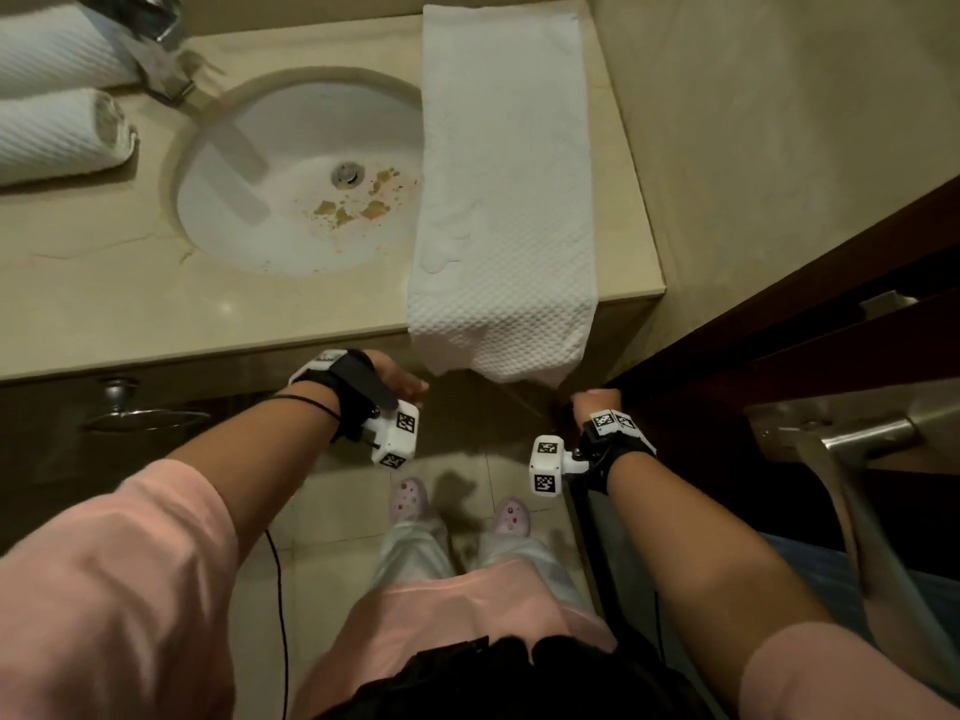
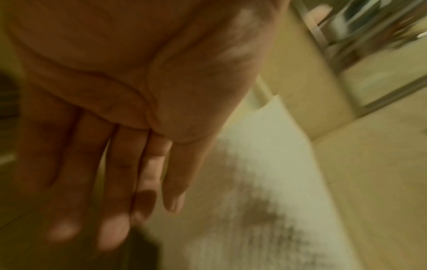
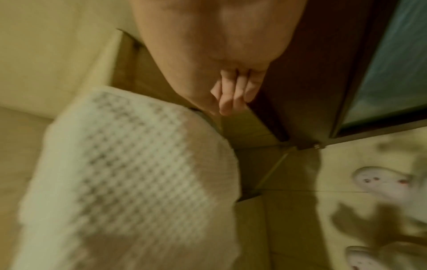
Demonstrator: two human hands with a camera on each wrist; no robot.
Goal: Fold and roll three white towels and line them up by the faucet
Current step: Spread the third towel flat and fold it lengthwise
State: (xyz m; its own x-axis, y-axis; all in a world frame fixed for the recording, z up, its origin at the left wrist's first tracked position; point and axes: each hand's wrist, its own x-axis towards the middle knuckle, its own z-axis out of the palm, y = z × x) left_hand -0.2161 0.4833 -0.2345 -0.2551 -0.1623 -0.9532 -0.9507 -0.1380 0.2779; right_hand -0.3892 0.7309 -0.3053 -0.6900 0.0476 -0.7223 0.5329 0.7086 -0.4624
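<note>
A long folded white towel (image 1: 506, 174) lies on the counter (image 1: 130, 293) to the right of the sink, and its near end hangs over the front edge. Two rolled white towels (image 1: 57, 49) (image 1: 57, 135) lie at the back left beside the faucet (image 1: 166, 59). My left hand (image 1: 408, 389) is just left of the hanging end, below the counter edge. In the left wrist view its fingers (image 2: 110, 182) are straight and hold nothing, with the towel (image 2: 265, 164) beside them. My right hand (image 1: 597, 400) is just right of the hanging end. Its fingers (image 3: 231, 96) are curled into the palm, apart from the towel (image 3: 129, 164).
The white sink (image 1: 311, 127) has brown stains near its drain. A dark wooden door (image 1: 779, 330) with a metal handle (image 1: 857, 439) stands close on the right. Under the counter a cabinet front carries a metal knob (image 1: 117, 394). My feet (image 1: 410, 498) are on the tiled floor.
</note>
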